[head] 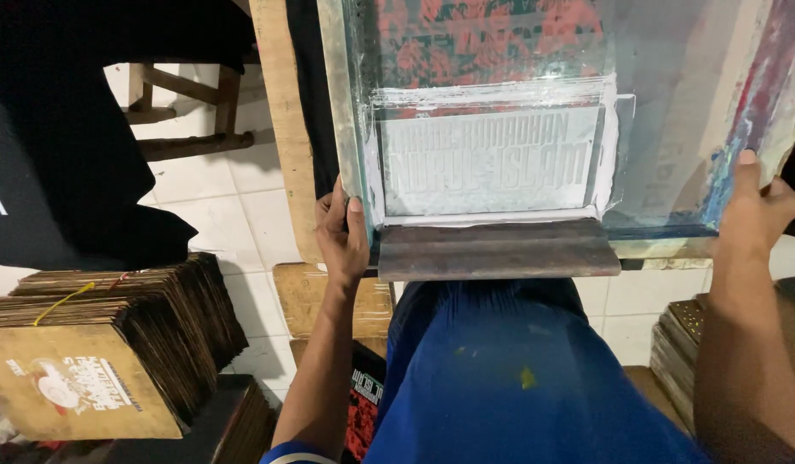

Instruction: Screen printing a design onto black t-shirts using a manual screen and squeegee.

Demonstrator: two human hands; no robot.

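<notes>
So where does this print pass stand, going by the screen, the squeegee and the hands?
Done, it seems: white ink is spread over the stencil panel, and the squeegee rests at the near edge of the screen frame, with no hand on it. In hand: the left hand and right hand grip the frame's near corners. Left: the frame is still down over the black fabric; the print itself is hidden.

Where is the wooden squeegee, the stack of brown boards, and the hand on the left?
Long brown wooden squeegee (499,251): head view, middle of its handle.
Stack of thin brown boards (114,344): head view, edges of the pile.
Left hand (342,236): head view, back of the hand gripping the frame's corner.
</notes>
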